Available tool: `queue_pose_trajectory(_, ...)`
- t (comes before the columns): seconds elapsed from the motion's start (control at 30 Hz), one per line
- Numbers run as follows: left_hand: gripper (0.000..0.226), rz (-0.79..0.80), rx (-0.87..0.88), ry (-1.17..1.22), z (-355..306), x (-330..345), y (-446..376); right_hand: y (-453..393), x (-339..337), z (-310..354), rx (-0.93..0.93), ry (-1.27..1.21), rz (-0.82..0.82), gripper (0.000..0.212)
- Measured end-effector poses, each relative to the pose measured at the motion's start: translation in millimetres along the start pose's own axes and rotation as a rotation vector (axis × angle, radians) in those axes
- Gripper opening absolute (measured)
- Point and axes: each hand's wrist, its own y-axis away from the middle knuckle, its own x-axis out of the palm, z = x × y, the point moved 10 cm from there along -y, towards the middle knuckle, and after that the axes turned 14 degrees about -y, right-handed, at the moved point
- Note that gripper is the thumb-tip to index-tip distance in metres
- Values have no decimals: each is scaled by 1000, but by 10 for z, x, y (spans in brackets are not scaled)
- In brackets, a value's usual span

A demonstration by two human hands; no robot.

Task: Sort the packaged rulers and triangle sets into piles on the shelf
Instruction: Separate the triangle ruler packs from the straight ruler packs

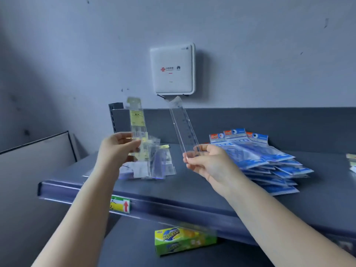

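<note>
Left hand: my left hand (pixel 117 146) was closed, thumb and fingers pinching a packaged ruler with a yellow label (pixel 137 128) by its lower half, upright above the shelf; the label's print was too blurred for me to read.
Right hand: my right hand (pixel 207 162) was closed, fingertips pinching the bottom end of a clear ruler in a clear sleeve (pixel 185 128), which leaned up and to the left, with dark scale marks down one edge.
Rulers held: two, one in each hand, apart from each other.
Clear pile: a loose heap of clear ruler packets (pixel 154 164) lay on the shelf just behind my left hand; I could not count them.
Blue pile: a fanned stack of blue-and-white packets (pixel 269 162) lay on the shelf to the right of my right hand; three header cards with orange tags showed at the top, the writing unreadable, the total uncountable.
Shelf: the grey shelf (pixel 192 191) carried a green and yellow price tag with a red arrow (pixel 120 204) on its front edge.
Below: one green and yellow box (pixel 185 240) reading roughly "Zicheese".
Wall: one white router box (pixel 172 69) with a small red logo.
</note>
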Motion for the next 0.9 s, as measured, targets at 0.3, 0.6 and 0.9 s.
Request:
queue_pose_trajectory(0.3,45,-118,62,-830,383,-285,-478,-531,542,-248,5,525,3,59)
queue_pose_trajectory(0.6,44,-64,323,-1062,-146,269,-89,-240,498,249,-495,1536,45,36)
queue_pose_trajectory(0.9,36,-32,615,-1324,-934,1593,944,405,-377,875,-635,1923,-63,30)
